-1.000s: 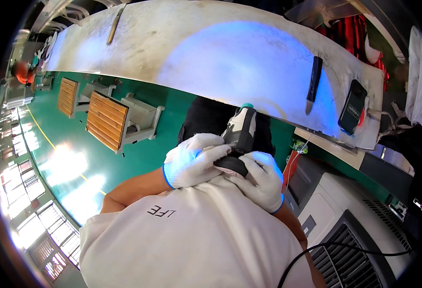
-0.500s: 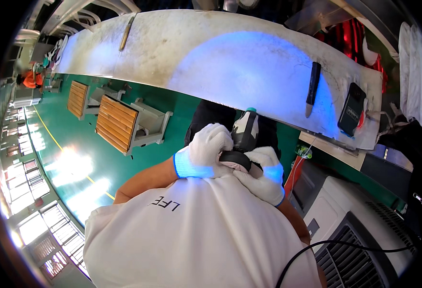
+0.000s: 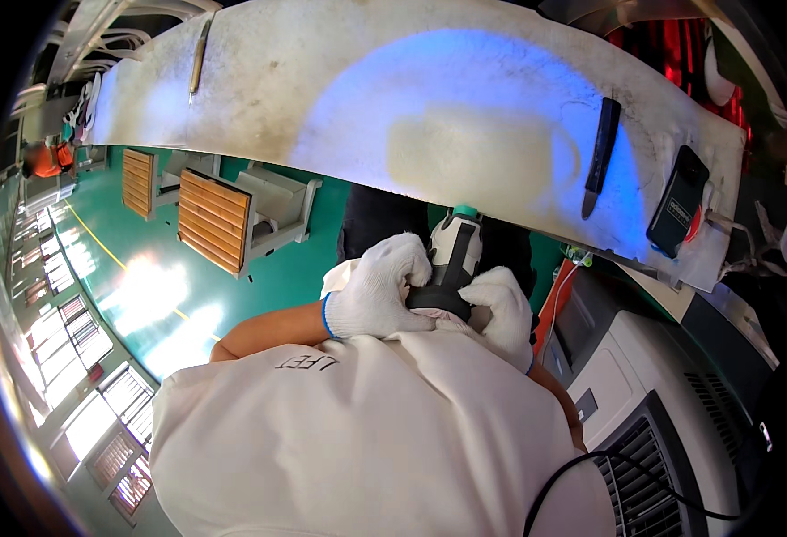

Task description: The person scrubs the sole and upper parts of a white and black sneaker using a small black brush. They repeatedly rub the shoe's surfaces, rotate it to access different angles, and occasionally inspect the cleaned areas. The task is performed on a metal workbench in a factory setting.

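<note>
— What's nearest?
— Both gloved hands at the chest: the left hand (image 3: 380, 291) and right hand (image 3: 503, 309) each have their grip clamped on a grey-and-black power tool (image 3: 451, 264), just below the tabletop's edge.
— And beyond?
— On the worn white tabletop (image 3: 348, 107) lie a dark flat tool (image 3: 600, 154) and a phone (image 3: 677, 201).

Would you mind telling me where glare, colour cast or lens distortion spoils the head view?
Head view: white glare on the green floor at left; a blue cast washes the middle of the white bench; the fisheye bows the bench edge and blackens the corners. Both gloved hands, left and right, and the tool between them look sharp.
</note>
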`<state>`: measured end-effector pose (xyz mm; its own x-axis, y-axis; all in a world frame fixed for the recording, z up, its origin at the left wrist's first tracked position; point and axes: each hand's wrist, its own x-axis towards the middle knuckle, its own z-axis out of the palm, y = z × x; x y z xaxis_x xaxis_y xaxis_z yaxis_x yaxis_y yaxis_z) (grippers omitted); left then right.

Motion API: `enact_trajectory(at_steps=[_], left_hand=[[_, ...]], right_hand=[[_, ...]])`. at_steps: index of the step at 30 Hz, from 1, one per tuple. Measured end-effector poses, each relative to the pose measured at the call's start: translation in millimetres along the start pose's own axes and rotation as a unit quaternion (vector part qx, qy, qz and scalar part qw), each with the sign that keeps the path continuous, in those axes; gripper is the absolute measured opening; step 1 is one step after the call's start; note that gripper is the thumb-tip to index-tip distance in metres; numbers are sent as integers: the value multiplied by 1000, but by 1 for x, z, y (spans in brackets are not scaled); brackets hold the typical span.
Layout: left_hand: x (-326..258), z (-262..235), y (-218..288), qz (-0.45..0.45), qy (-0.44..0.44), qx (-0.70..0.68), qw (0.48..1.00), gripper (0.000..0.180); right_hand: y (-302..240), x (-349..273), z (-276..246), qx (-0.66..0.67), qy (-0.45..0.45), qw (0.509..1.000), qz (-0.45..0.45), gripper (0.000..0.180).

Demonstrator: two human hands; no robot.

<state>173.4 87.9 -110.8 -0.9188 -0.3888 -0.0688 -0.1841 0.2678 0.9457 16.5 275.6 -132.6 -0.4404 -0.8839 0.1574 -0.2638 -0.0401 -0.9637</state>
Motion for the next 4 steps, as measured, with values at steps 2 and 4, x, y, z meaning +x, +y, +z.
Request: enact_trajectory(at_steps=[2, 4], left_hand=[[4, -3, -2, 7, -3, -5, 1000, 59], [4, -6, -7, -9, -23, -21, 999, 58]], right_hand=[[2, 4, 0, -11, -10, 1000, -14, 53], [4, 7, -1, -16, -16, 1000, -18, 53]])
